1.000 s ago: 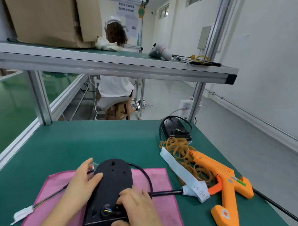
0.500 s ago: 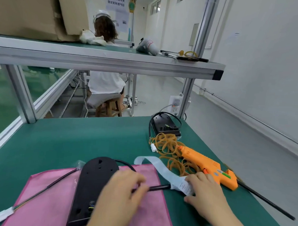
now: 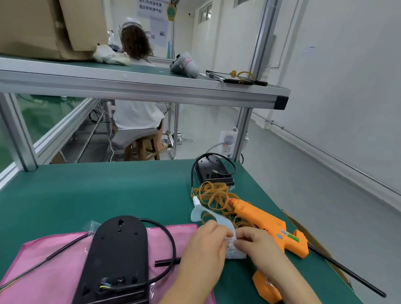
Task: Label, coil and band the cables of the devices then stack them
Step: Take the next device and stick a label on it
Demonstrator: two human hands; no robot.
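Observation:
A black oval device [image 3: 116, 260] lies face down on a pink cloth [image 3: 45, 273] near the table's front. Its black cable [image 3: 169, 248] loops out to the right. A thinner lead with a white plug runs off to the left. Both hands meet just right of the cloth over a white label strip [image 3: 215, 217]. My left hand [image 3: 205, 249] and my right hand [image 3: 257, 247] each pinch the printed end of that strip. A heap of tan rubber bands [image 3: 212, 195] lies behind them. A second black device [image 3: 213, 171] with its cable sits at the back right.
An orange glue gun [image 3: 267, 224] lies to the right of my hands, its black cord running off the table's right edge. An upper shelf [image 3: 138, 86] overhangs the bench, carrying a cardboard box and tools. A person sits on a stool beyond the table.
My left hand left the device and came over to the label strip. My right hand moved from the device to the strip. Both now pinch the strip's end.

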